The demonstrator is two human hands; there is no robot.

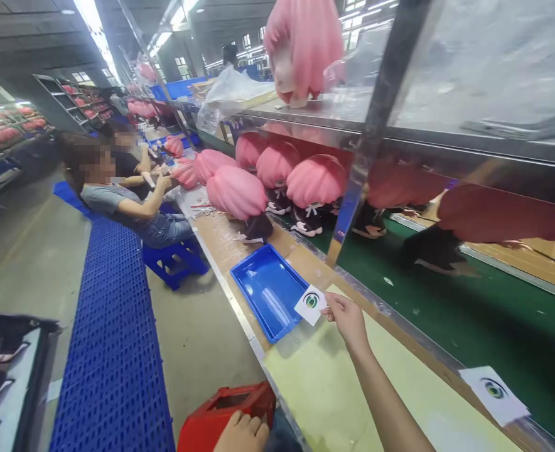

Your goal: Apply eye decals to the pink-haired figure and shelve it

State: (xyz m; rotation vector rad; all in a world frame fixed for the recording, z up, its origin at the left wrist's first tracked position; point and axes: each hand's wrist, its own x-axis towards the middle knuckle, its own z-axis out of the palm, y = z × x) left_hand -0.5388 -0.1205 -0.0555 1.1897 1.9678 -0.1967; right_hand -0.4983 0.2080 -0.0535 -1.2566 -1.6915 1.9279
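At the bottom edge of the view, the left hand (242,432) lay curled against the top of a red crate (221,411) below the bench; whether it gripped the rim could not be told. Left of the crate ran a long blue plastic platform (112,339), with a dark bin (11,376) at the far left. The right arm reached out over a pale yellow mat (334,389) on the workbench, and the right hand (348,317) pinched a small white sticker sheet (311,304), printed with a green eye, between thumb and fingertips. The sheet hung over the near right corner of a blue tray (268,289), which sat on the bench just beyond the mat. A second eye sheet (494,394) lay well apart to the right, at the edge of the green conveyor belt (447,314). A slanting metal post (366,144) rose from the bench edge beyond the hand and cut across the view of the belt. Past the tray, pink-haired plush dolls (240,194) crowded the bench and the belt under a steel shelf (400,132), some half hidden by the post. Another doll (303,47) stood on top of the shelf beside clear plastic bags (230,88). Farther left, a seated person (127,201) worked at the bench on a blue stool (174,260), with others behind. Racks (4,132) of pink goods lined the far wall.
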